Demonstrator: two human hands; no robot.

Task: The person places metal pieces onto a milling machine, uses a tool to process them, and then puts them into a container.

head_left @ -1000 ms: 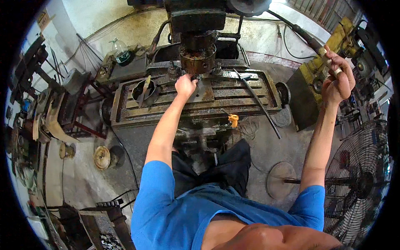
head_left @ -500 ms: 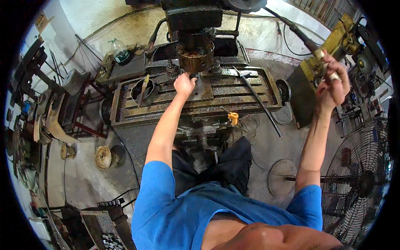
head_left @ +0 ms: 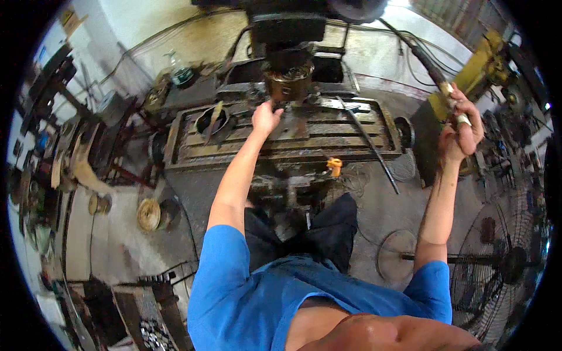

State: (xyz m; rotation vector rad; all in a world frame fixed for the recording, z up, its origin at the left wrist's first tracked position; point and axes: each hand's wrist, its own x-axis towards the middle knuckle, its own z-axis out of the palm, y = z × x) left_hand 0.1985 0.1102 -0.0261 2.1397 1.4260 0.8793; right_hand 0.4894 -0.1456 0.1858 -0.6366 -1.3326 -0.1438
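Note:
My right hand [head_left: 462, 126] is wrapped round the pale grip of a long dark lever [head_left: 430, 69] that slopes up to the machine's head at upper right. My left hand [head_left: 267, 119] is at the middle of the slotted machine table [head_left: 275, 153], just below a round, oily metal cup [head_left: 288, 88] under the machine head. Its fingers are curled at a small dark part and the thumb points right; what they hold is hidden and blurred. To its left, a dark round tin [head_left: 220, 125] with a wooden-handled brush [head_left: 216, 111] stands on the table.
A long metal bar [head_left: 374, 149] leans across the table's right side, past its front edge. An orange-yellow tool [head_left: 334, 167] is at the front edge. A large fan [head_left: 515, 257] stands at right, a plastic bottle [head_left: 181, 75] at back left and a spool [head_left: 148, 214] on the floor.
The view has shifted slightly and blurred. My right hand, still on the lever, is a little lower. My left thumb now sticks out more to the right below the cup.

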